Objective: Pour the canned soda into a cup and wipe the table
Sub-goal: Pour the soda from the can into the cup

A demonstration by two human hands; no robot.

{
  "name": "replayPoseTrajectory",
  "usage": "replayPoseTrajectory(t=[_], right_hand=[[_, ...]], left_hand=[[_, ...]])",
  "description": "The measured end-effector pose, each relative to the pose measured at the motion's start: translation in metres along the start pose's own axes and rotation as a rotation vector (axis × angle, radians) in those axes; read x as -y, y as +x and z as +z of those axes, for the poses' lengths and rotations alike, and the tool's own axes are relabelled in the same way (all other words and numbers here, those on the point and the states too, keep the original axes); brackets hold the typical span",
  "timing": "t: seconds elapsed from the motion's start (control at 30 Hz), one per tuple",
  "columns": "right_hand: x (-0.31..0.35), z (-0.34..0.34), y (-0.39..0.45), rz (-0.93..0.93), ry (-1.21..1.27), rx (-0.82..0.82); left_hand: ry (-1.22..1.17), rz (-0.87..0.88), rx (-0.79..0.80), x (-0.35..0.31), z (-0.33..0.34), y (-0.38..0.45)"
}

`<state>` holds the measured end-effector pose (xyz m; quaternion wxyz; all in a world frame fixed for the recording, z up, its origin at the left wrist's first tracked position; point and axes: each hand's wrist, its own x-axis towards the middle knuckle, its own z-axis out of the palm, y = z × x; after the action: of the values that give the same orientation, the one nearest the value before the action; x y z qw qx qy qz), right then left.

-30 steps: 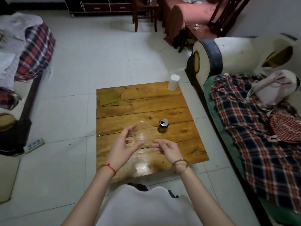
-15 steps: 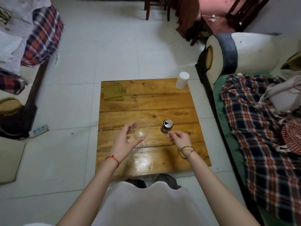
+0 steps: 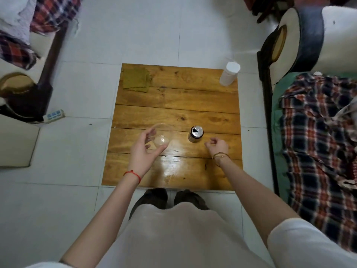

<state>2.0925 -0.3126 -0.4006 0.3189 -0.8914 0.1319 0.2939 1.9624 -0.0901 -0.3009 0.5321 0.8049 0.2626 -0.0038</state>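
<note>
can (image 3: 196, 134) upright near the middle of the wooden worktop (image 3: 193, 97), top already open, dark mouth showing. clear plastic cup (image 3: 162, 134) just to its left, apart from it, standing on the same plank; it looks empty, though clear plastic makes that hard to be sure of.

change over the last second: right hand (image 3: 217, 147) was in front of the body near the cup, now lies just right of the can, close but not touching. view has tipped down, so the whole worktop sits square under the camera. left hand (image 3: 144, 149) has kept its place at the cup. judgement: the reach for the can is under way, pouring not yet begun, wiping well off.

grip, left: fingers and thumb curved in a wide arc round the near side of the cup; thumb seems to touch the wall, fingers at the rim, contact not certain through the clear plastic. reads as steadying the cup.
grip, right: fingers loosely curled, narrow, holding nothing.

outward: folded olive cloth (image 3: 136, 79) on the far left corner of the worktop, likely the wiper. white lidded bottle (image 3: 229, 74) on the far right corner. glossy patch on the near planks, wet or glare, cannot tell. tiled floor around, plaid covers either side.
</note>
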Motion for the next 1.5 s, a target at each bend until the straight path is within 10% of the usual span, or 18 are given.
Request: replayPoseTrajectory(t=[0.83,1.5], right_hand=[[-0.039,0.096,0.126,-0.231,0.176,-0.037],[0.065,-0.073,-0.036,-0.67,0.292,-0.096]], left_hand=[[-0.043,-0.067,-0.007,0.078,0.069,0.048],[0.042,0.147,0.061,-0.043,0.004,0.032]])
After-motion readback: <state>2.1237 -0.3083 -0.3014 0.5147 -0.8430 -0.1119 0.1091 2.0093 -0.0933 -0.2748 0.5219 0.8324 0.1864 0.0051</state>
